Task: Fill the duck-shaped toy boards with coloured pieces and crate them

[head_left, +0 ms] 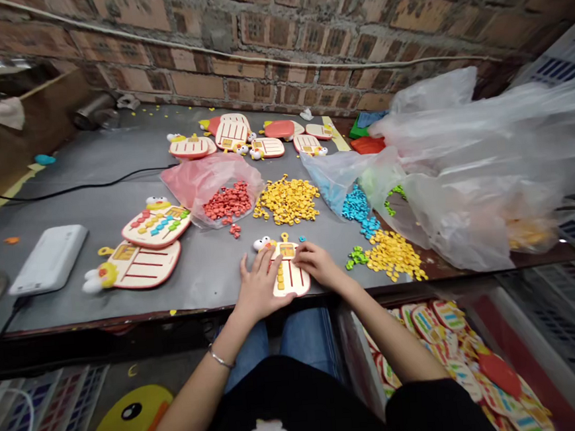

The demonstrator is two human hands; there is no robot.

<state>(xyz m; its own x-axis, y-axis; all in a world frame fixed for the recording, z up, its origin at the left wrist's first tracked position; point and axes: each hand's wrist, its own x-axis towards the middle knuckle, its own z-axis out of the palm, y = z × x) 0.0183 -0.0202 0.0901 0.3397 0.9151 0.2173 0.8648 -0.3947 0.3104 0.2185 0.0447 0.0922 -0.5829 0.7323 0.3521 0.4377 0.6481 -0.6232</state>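
Note:
A cream toy board (pixel 298 286) with grooves and a bird-like head with bulging eyes lies at the table's front edge. Several yellow beads (pixel 280 277) sit in its left groove. My left hand (pixel 260 287) holds the board at its left side, fingers over the face and thumb along the lower edge. My right hand (pixel 318 263) is closed in a pinch at the board's upper right; what is between its fingertips is hidden. One small blue piece (pixel 302 239) lies just beyond the right fingers. Beyond the board are piles of yellow pieces (pixel 289 201) and red pieces (pixel 227 203).
Right of my hands lie blue pieces (pixel 355 205), green pieces (pixel 356 257) and more yellow pieces (pixel 395 255). Plastic bags (pixel 464 181) crowd the right side. Boards (pixel 146 263) and a white power bank-like box (pixel 49 259) lie left. A bin (pixel 494 305) of boards stands below right.

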